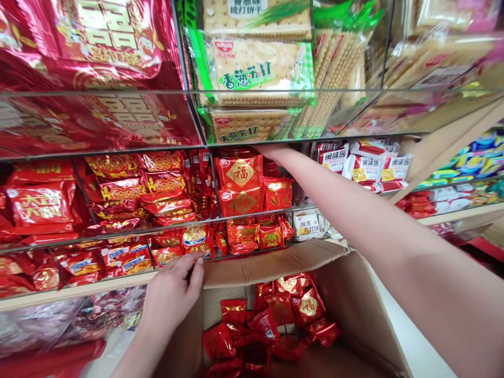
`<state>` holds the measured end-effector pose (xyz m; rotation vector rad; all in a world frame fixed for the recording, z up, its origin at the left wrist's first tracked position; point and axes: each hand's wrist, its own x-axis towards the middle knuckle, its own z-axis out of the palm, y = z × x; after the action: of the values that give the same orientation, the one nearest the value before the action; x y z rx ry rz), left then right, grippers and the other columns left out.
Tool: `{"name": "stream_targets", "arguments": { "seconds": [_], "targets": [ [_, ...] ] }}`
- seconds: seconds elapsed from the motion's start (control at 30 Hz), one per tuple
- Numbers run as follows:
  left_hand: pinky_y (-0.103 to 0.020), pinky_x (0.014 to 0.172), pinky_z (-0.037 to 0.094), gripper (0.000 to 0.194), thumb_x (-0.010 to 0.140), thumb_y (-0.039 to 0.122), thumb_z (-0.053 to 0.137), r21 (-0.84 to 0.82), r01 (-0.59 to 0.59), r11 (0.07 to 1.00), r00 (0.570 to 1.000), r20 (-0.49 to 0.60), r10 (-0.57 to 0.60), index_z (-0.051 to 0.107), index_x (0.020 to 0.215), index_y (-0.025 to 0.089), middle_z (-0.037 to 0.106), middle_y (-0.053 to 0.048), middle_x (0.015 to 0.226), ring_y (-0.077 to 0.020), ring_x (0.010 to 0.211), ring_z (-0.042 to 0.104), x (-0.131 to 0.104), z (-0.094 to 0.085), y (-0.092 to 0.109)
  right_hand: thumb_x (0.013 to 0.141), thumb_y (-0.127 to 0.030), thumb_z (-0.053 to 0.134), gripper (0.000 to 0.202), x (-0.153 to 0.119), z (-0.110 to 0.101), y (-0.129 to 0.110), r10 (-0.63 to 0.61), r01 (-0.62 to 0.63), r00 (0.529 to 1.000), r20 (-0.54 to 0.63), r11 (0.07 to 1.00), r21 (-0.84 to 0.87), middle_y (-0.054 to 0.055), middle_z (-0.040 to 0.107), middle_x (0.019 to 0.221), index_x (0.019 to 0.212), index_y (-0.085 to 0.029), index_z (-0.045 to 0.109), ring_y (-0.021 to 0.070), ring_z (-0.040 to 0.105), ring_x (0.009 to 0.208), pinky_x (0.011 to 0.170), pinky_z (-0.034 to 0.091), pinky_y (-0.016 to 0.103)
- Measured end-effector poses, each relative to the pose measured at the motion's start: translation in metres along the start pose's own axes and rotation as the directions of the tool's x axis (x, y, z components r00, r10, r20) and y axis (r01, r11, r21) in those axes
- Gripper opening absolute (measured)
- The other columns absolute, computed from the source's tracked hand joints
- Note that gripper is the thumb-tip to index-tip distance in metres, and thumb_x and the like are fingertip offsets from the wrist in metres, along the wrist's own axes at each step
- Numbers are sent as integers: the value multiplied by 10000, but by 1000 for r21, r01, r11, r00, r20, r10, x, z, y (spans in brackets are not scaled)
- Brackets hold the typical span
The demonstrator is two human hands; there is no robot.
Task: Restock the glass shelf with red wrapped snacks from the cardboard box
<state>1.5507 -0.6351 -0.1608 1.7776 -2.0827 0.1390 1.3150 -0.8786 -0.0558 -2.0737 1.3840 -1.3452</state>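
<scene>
My left hand [173, 286] is at the left corner of an open cardboard box [275, 262], its fingers curled over and the thumb against the flap's edge. Inside the box lie several small red packets [309, 307] with gold print. My right arm stretches across to the shelf, and my right hand [271, 151] reaches into the compartment above the stacked red snack packets [240, 173]. Its fingers are hidden behind the divider of the upper shelf, so what they hold does not show.
Clear dividers front the shelf compartments. Above are green-wrapped soda crackers [260, 68] and large red bags [114, 37]. White and red packets [368, 163] lie right of my arm. A slanted wooden panel [452, 147] stands at the right. Bagged goods [90, 320] lie below the shelf at left.
</scene>
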Motion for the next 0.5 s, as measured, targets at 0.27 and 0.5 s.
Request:
{"name": "stream_targets", "arguments": {
  "seconds": [0.27, 0.5],
  "targets": [
    [-281, 710, 499, 395, 770, 547, 474, -39, -261, 964, 933, 245, 263, 660, 952, 249, 718, -15, 921, -203, 828, 661, -2, -17, -3, 800, -351, 506, 230, -87, -50, -28, -35, 42, 970, -239, 999, 26, 31, 613, 718, 754, -147, 603, 179, 555, 755, 750, 443, 330],
    [-289, 721, 523, 322, 827, 428, 478, 19, -406, 914, 881, 273, 386, 657, 1008, 231, 716, -35, 955, -206, 834, 673, -9, -19, -6, 821, -263, 475, 197, -291, -65, -56, -181, 139, 810, 558, 983, 117, -3, 547, 591, 688, -180, 596, 113, 504, 564, 548, 411, 233]
  ]
}}
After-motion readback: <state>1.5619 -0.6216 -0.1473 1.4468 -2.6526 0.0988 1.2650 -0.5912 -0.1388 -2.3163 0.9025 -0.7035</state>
